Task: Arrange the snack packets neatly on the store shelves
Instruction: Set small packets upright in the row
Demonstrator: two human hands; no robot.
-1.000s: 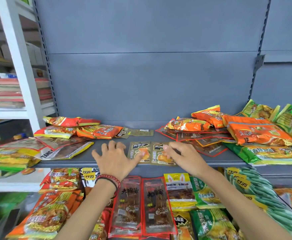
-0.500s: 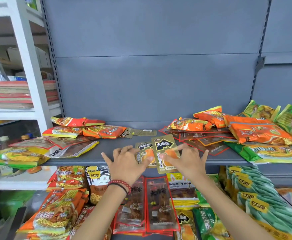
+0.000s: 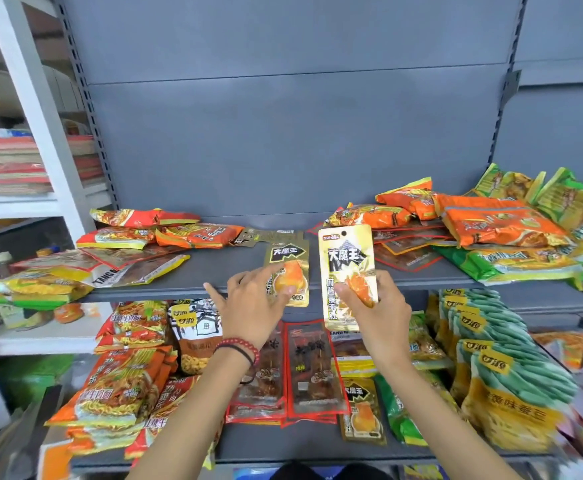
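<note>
At shelf edge [image 3: 151,296], right hand [image 3: 378,315] pinches packet [image 3: 347,258] (left [image 3: 252,306] holds twin [image 3: 288,259]).

Two slim forearms run up from the bottom edge, bare along all the length that shows. At the wrist behind the left grip [image 3: 252,306] sits a bracelet [image 3: 236,342] of small round red beads, and just beside it, on the arm side, a thin black band [image 3: 245,355] circles the same wrist. The wrist behind the right grip [image 3: 376,308] is bare. Low in the middle, between the arms, a strip of dark garment [image 3: 317,472] shows, too cropped to tell its cut
</note>
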